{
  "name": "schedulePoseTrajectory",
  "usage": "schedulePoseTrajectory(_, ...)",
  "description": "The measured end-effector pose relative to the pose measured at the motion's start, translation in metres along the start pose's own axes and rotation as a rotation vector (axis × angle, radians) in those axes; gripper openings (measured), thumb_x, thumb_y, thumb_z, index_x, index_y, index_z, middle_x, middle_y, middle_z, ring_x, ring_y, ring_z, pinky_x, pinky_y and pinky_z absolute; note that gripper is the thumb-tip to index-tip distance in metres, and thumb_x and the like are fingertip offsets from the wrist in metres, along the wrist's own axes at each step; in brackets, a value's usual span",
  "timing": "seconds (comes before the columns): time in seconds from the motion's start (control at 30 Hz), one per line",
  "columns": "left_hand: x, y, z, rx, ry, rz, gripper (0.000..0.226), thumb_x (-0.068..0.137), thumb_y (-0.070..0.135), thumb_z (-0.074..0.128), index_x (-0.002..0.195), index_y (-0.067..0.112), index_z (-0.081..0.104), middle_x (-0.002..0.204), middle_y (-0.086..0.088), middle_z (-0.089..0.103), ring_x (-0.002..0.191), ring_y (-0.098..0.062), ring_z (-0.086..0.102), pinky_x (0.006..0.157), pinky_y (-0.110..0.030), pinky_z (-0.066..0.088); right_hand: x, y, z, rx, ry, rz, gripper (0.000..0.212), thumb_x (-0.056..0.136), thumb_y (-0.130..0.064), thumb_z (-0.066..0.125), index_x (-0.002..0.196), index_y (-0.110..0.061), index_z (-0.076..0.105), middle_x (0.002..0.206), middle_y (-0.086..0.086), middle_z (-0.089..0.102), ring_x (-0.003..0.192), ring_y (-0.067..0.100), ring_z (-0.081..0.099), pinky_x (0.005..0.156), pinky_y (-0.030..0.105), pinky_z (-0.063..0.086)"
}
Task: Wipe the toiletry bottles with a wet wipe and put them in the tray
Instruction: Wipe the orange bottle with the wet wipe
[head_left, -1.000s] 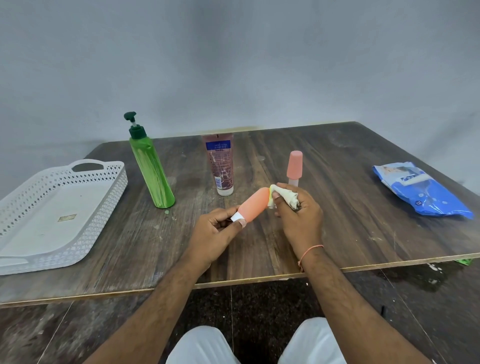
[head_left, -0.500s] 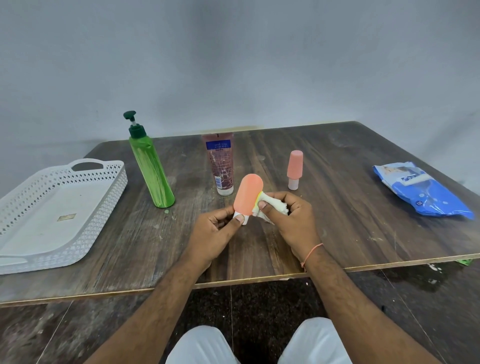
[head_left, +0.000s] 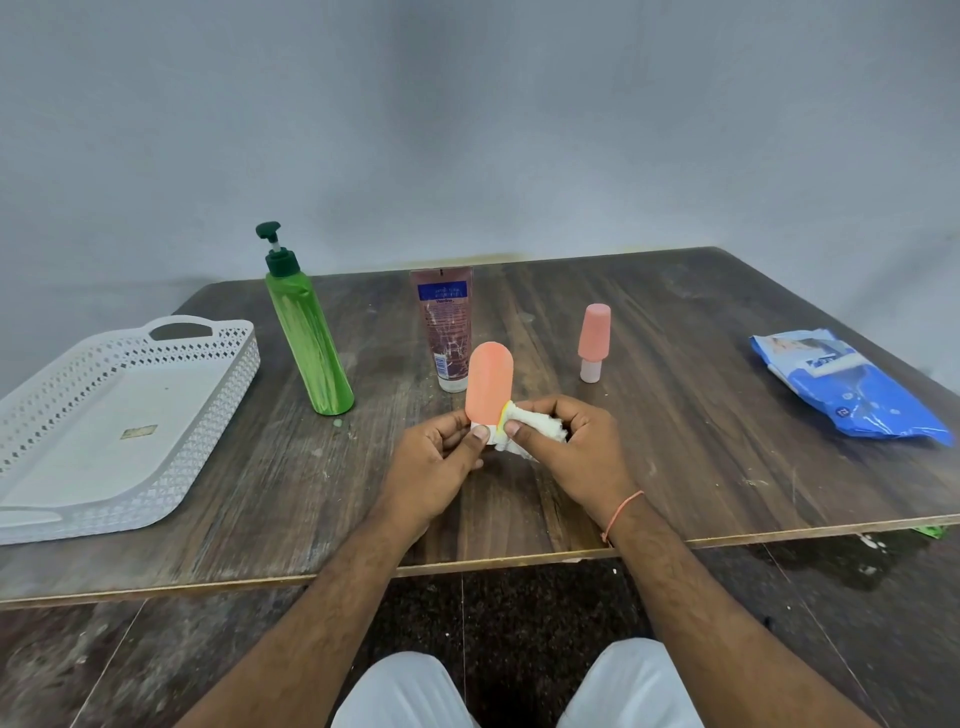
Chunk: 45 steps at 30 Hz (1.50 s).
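Peach bottle goes from tilted to upright; wipe slides to its base.
Peach bottle (head_left: 489, 382) now stands with rounded end at 12 o'clock, no longer leaning toward 2 o'clock; right hand (head_left: 563, 447) presses wet wipe (head_left: 530, 428) lower, against the white cap beside the left hand (head_left: 434, 462).

A worn wooden table (head_left: 675, 415) stands against a plain grey wall (head_left: 467, 130).

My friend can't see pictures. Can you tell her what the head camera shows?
A person's left hand holds an orange bottle upright while the right hand wipes its base with a wet wipe. Other bottles stand on the wooden table, and a white tray sits at left.
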<state>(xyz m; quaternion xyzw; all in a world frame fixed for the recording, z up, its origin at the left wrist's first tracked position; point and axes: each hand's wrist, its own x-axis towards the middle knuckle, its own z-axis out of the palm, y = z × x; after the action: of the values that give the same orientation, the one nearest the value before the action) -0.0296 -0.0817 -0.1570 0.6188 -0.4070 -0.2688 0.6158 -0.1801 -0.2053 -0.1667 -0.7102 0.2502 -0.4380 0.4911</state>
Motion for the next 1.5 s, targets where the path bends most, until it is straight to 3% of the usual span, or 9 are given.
schedulePoseTrajectory(0.3, 0.001, 0.002, 0.0, -0.036, -0.039, -0.031, 0.026, 0.109, 0.011, 0.054, 0.129, 0.021, 0.069, 0.113, 0.0, 0.081, 0.101, -0.014, 0.076, 0.08, -0.028, 0.06, -0.001, -0.001, 0.001, -0.05, -0.033, -0.021, 0.019, 0.084, -0.02, 0.093, 0.101, -0.026, 0.084, 0.098, -0.013, 0.082, 0.09, 0.01, 0.076, 0.076, 0.027, 0.062)
schedulePoseTrajectory(0.47, 0.0, 0.006, -0.002, -0.107, -0.081, -0.024, 0.039, 0.111, 0.011, 0.048, 0.139, 0.038, 0.053, 0.126, 0.001, 0.075, 0.106, -0.016, 0.075, 0.082, -0.029, 0.062, -0.003, -0.003, 0.002, -0.098, -0.085, -0.051, 0.022, 0.085, -0.02, 0.092, 0.104, -0.028, 0.085, 0.098, -0.017, 0.082, 0.092, 0.009, 0.076, 0.08, 0.03, 0.063)
schedulePoseTrajectory(0.6, 0.001, 0.005, -0.003, -0.106, -0.119, -0.044, 0.041, 0.112, 0.012, 0.045, 0.149, 0.028, 0.051, 0.125, -0.001, 0.074, 0.101, -0.015, 0.073, 0.085, -0.031, 0.062, -0.003, -0.002, 0.002, -0.138, -0.119, -0.138, 0.023, 0.087, -0.018, 0.09, 0.107, -0.028, 0.086, 0.103, -0.016, 0.082, 0.095, 0.01, 0.077, 0.085, 0.035, 0.063)
schedulePoseTrajectory(0.77, -0.003, 0.004, -0.001, -0.049, -0.127, -0.018, 0.025, 0.105, 0.019, 0.062, 0.13, 0.024, 0.063, 0.112, -0.001, 0.077, 0.1, -0.015, 0.072, 0.084, -0.028, 0.061, -0.006, -0.004, 0.003, -0.236, -0.123, -0.259, 0.022, 0.088, -0.019, 0.084, 0.11, -0.025, 0.086, 0.102, -0.013, 0.081, 0.094, 0.007, 0.075, 0.083, 0.031, 0.061)
schedulePoseTrajectory(0.93, -0.003, 0.005, 0.0, -0.018, -0.144, -0.009, 0.024, 0.106, 0.023, 0.061, 0.13, 0.026, 0.061, 0.121, -0.011, 0.075, 0.101, -0.011, 0.071, 0.083, -0.027, 0.06, -0.007, -0.01, 0.002, -0.278, -0.107, -0.317, 0.023, 0.09, -0.015, 0.084, 0.11, -0.025, 0.086, 0.098, -0.016, 0.079, 0.09, 0.006, 0.072, 0.078, 0.018, 0.053)
schedulePoseTrajectory(1.2, 0.0, 0.009, 0.001, -0.021, -0.13, -0.036, 0.035, 0.098, 0.048, 0.063, 0.13, 0.033, 0.069, 0.12, -0.002, 0.076, 0.099, -0.012, 0.07, 0.08, -0.026, 0.057, -0.009, -0.012, 0.001, -0.349, -0.11, -0.351, 0.024, 0.089, -0.013, 0.085, 0.111, -0.024, 0.085, 0.099, -0.024, 0.075, 0.091, -0.002, 0.07, 0.08, 0.01, 0.048)
schedulePoseTrajectory(1.33, 0.003, 0.005, -0.002, 0.077, -0.065, 0.019, 0.047, 0.083, 0.077, 0.067, 0.118, 0.046, 0.073, 0.12, 0.0, 0.06, 0.104, -0.016, 0.069, 0.082, -0.029, 0.058, -0.007, -0.009, 0.001, -0.365, -0.104, -0.329, 0.021, 0.09, -0.016, 0.085, 0.109, -0.023, 0.085, 0.099, -0.018, 0.078, 0.09, 0.001, 0.07, 0.078, 0.016, 0.053)
schedulePoseTrajectory(1.4, 0.002, 0.001, -0.003, 0.111, -0.046, 0.035, 0.042, 0.08, 0.077, 0.066, 0.109, 0.047, 0.073, 0.113, -0.003, 0.062, 0.099, -0.017, 0.068, 0.083, -0.035, 0.057, -0.008, -0.009, 0.002, -0.366, -0.114, -0.328, 0.019, 0.09, -0.019, 0.085, 0.109, -0.023, 0.085, 0.1, -0.015, 0.08, 0.091, 0.003, 0.071, 0.079, 0.02, 0.055)
schedulePoseTrajectory(1.5, 0.0, -0.001, -0.001, 0.116, -0.017, 0.037, 0.051, 0.079, 0.072, 0.068, 0.109, 0.031, 0.073, 0.106, -0.006, 0.071, 0.098, -0.025, 0.07, 0.082, -0.037, 0.057, -0.008, -0.01, 0.002, -0.358, -0.118, -0.323, 0.02, 0.091, -0.018, 0.085, 0.11, -0.024, 0.085, 0.101, -0.018, 0.078, 0.093, 0.002, 0.071, 0.081, 0.019, 0.056)
